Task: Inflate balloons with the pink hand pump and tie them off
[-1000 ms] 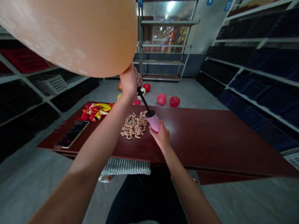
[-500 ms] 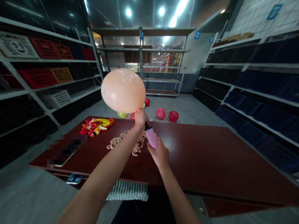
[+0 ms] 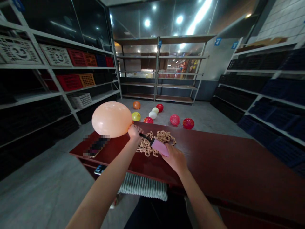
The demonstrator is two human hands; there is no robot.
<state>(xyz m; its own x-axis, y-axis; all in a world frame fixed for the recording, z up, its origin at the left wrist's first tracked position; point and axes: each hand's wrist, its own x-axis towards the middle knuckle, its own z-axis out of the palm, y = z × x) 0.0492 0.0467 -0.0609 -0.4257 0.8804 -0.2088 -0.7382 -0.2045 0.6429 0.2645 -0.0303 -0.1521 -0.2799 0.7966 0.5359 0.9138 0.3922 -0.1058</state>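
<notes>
My left hand is closed round the neck of an inflated peach balloon, which hangs over the left end of the dark red table. A pink hand pump lies slanted in my right hand, gripped by its body. Its black nozzle points at the balloon neck in my left fist. Just behind the pump, a heap of beige clips lies on the table.
A flat dark device lies on the table's left end, and a striped cloth hangs off its near edge. Several inflated balloons sit on the floor beyond. Shelving with crates lines both sides.
The balloon has gone from close overhead down and away to the left over the table. Both hands lowered, and the pump's black rod is pushed in shorter. The view has lifted and turned.
</notes>
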